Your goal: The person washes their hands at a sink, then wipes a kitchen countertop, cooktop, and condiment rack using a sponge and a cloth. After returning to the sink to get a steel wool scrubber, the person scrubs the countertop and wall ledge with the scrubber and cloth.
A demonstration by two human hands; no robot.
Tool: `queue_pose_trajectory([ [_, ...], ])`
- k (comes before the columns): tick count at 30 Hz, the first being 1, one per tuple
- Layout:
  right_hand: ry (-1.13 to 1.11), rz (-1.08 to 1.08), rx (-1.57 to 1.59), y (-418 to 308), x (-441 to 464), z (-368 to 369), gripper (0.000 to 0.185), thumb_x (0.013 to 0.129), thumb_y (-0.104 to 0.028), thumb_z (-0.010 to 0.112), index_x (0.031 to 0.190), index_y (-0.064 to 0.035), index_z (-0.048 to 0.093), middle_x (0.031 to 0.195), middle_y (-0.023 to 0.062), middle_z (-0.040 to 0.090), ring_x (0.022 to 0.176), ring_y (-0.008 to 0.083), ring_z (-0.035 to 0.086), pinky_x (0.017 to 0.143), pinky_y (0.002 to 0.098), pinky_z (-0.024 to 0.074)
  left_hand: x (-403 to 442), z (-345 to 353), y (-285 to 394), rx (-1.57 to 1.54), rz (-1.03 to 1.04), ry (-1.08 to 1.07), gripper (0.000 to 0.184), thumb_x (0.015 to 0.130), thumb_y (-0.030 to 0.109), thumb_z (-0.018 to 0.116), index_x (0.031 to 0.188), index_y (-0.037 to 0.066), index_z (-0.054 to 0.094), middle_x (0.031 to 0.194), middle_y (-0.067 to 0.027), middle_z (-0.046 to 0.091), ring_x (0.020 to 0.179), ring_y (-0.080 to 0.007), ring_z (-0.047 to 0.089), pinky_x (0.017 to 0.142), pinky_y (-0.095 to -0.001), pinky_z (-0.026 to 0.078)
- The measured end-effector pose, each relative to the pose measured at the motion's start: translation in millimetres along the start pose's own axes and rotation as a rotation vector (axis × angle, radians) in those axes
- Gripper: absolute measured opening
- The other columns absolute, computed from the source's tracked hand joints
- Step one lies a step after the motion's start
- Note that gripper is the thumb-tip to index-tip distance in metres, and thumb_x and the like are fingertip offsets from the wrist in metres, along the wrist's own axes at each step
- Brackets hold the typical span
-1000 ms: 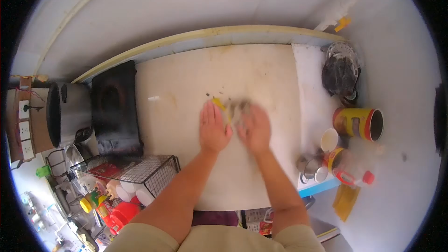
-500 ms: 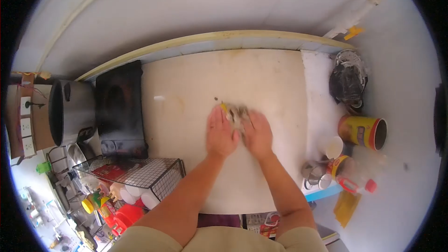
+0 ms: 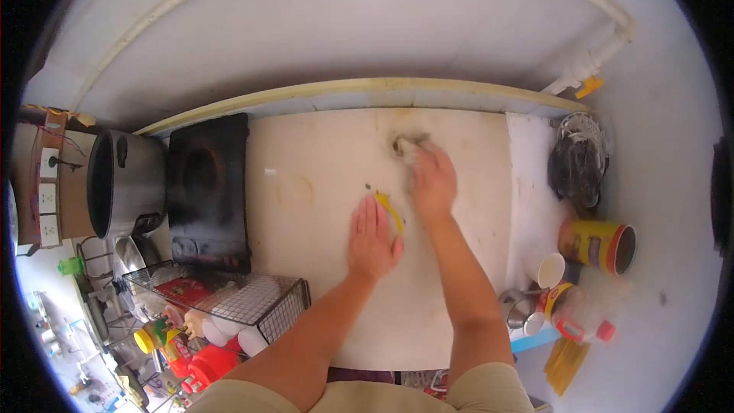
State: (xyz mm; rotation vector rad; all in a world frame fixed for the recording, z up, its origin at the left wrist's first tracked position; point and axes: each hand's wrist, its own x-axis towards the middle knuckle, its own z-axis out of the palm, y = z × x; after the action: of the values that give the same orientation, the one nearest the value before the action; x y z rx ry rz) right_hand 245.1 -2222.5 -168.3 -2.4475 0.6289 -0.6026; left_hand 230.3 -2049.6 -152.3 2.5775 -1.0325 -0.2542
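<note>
My left hand (image 3: 373, 241) lies flat on the pale tabletop (image 3: 306, 153) with its fingers stretched out. A curved yellow strip (image 3: 394, 212) is beside its fingertips and thumb; I cannot tell its kind. A small dark bit (image 3: 368, 186) rests just beyond those fingers. Farther up the table, my right hand (image 3: 434, 183) is closed on a crumpled, pale and dark-patched rag (image 3: 407, 145), which is blurred by motion and pressed near the tabletop. Part of the rag is hidden under the right fingers.
A black cooktop (image 3: 205, 191) and a large pot (image 3: 126, 183) stand at left, above a wire rack (image 3: 283, 310). Along the right side are a black bag (image 3: 573, 164), a yellow-red can (image 3: 600, 246), a paper cup (image 3: 547, 269) and a metal pitcher (image 3: 520, 310).
My hands were close together over the rag. The right has moved up and away with it, while the left stays flat by the yellow strip, now more exposed. The view has shifted slightly.
</note>
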Motion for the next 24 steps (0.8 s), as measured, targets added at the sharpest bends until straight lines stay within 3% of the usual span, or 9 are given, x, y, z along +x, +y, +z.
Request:
queue_pose_trajectory([
  [1,0.150,0.077,0.223,13.5,8.5,1.0,0.029,0.086,-0.014,0.053,0.113,-0.0053,0.058,0.114,0.0168,0.056,0.107,0.0347,0.051,0.095,0.0432,0.0385,2.4,-0.4,0.4,0.009,-0.007,-0.015,0.074,0.076,0.028,0.056,0.129,-0.015,0.029,0.139,-0.0320,0.024,0.131,-0.0439,0.022,0.110,-0.0483,0.017],
  [3,0.397,0.173,0.258,37.2,45.0,-20.5,0.032,0.084,-0.012,0.055,0.116,-0.0066,0.057,0.114,0.0159,0.056,0.108,0.0335,0.050,0.092,0.0420,0.0406,1.6,-1.4,0.7,0.029,-0.026,-0.055,0.074,0.076,0.029,0.057,0.129,-0.015,0.029,0.138,-0.0321,0.025,0.131,-0.0439,0.022,0.110,-0.0484,0.016],
  [6,0.532,0.027,0.141,54.4,116.4,-38.1,0.035,0.081,-0.012,0.056,0.116,-0.0088,0.057,0.113,0.0136,0.055,0.106,0.0330,0.049,0.090,0.0421,0.0401,1.6,1.3,-2.0,0.055,0.012,-0.013,0.074,0.076,0.034,0.055,0.129,-0.012,0.032,0.138,-0.0311,0.028,0.131,-0.0419,0.024,0.109,-0.0480,0.019],
  [9,0.624,-0.139,-0.159,48.1,138.3,11.9,0.033,0.076,-0.012,0.059,0.109,-0.0105,0.060,0.110,0.0104,0.055,0.101,0.0302,0.050,0.088,0.0401,0.0397,2.7,1.8,-0.7,-0.019,0.000,-0.041,0.075,0.078,0.030,0.054,0.130,-0.016,0.027,0.139,-0.0332,0.023,0.132,-0.0445,0.019,0.110,-0.0497,0.014],
  [11,0.477,-0.249,-0.161,-8.3,133.2,42.2,0.029,0.073,-0.015,0.061,0.102,-0.0133,0.062,0.106,0.0076,0.056,0.099,0.0272,0.050,0.085,0.0377,0.0402,-2.1,5.8,-2.3,-0.003,0.009,-0.045,0.075,0.078,0.030,0.053,0.130,-0.016,0.026,0.139,-0.0331,0.022,0.132,-0.0447,0.019,0.111,-0.0495,0.014],
  [13,0.543,-0.259,-0.102,-50.8,134.9,65.4,0.027,0.074,-0.015,0.058,0.100,-0.0156,0.064,0.104,0.0069,0.058,0.101,0.0266,0.050,0.085,0.0383,0.0401,5.3,6.3,-5.5,0.047,0.022,-0.058,0.075,0.078,0.030,0.053,0.130,-0.016,0.025,0.140,-0.0329,0.020,0.132,-0.0448,0.018,0.111,-0.0493,0.013],
  [16,0.431,-0.568,-0.038,-16.8,140.6,51.4,0.027,0.075,-0.013,0.055,0.100,-0.0161,0.064,0.105,0.0072,0.058,0.104,0.0273,0.050,0.088,0.0406,0.0380,2.8,5.7,3.3,0.071,0.009,-0.099,0.076,0.077,0.030,0.053,0.131,-0.016,0.024,0.141,-0.0325,0.018,0.133,-0.0448,0.018,0.111,-0.0491,0.014],
  [20,0.202,-0.430,-0.141,75.3,146.7,-11.8,0.029,0.078,-0.012,0.054,0.105,-0.0159,0.062,0.109,0.0086,0.057,0.101,0.0291,0.052,0.092,0.0409,0.0395,2.5,1.4,-0.7,0.069,0.027,-0.080,0.076,0.077,0.029,0.054,0.131,-0.016,0.024,0.141,-0.0324,0.019,0.132,-0.0447,0.019,0.110,-0.0494,0.015],
  [24,0.455,-0.109,-0.232,119.1,134.6,-46.5,0.042,0.074,-0.002,0.054,0.114,-0.0144,0.059,0.121,0.0146,0.051,0.114,0.0327,0.046,0.100,0.0410,0.0353,0.1,3.4,-0.4,0.038,0.049,-0.027,0.076,0.076,0.028,0.055,0.131,-0.015,0.024,0.141,-0.0322,0.019,0.132,-0.0443,0.019,0.110,-0.0493,0.015],
])
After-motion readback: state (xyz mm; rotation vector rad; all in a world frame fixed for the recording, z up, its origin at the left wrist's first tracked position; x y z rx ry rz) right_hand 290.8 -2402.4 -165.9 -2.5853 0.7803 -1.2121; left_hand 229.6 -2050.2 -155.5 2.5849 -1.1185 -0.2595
